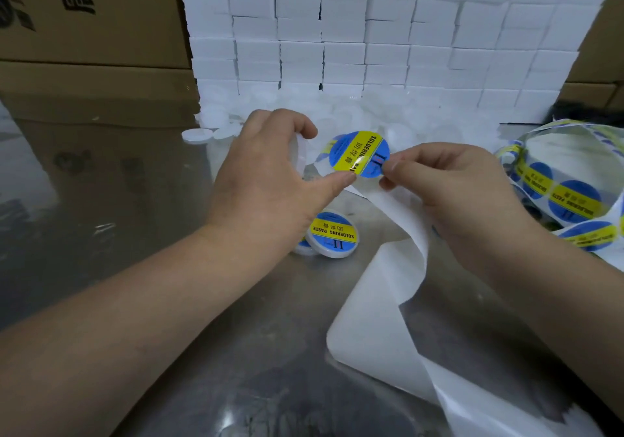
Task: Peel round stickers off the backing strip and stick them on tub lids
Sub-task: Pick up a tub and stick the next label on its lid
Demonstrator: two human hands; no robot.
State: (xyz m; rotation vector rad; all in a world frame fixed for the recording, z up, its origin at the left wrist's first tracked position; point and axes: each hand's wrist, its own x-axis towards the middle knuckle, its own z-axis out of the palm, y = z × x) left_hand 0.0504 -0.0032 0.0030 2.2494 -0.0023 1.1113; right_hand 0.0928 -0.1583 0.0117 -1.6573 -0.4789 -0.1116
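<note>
A round blue and yellow sticker (359, 153) marked SOLDERING PASTE hangs between my hands above the metal table. My right hand (449, 186) pinches its right edge, with the white backing strip (381, 288) trailing down under that hand and across the table. My left hand (266, 180) grips a white tub lid (301, 154) in its curled fingers, and its thumb tip touches the sticker's lower left edge. A tub (332, 239) with a sticker on its lid lies on the table below my left hand, with another tub partly hidden behind it.
A coil of strip with several unpeeled stickers (570, 196) lies at the right. Loose white lids (354, 109) are heaped at the back, with one lid (197, 135) apart at the left. Behind stand stacked white boxes (371, 31) and brown cartons (91, 17).
</note>
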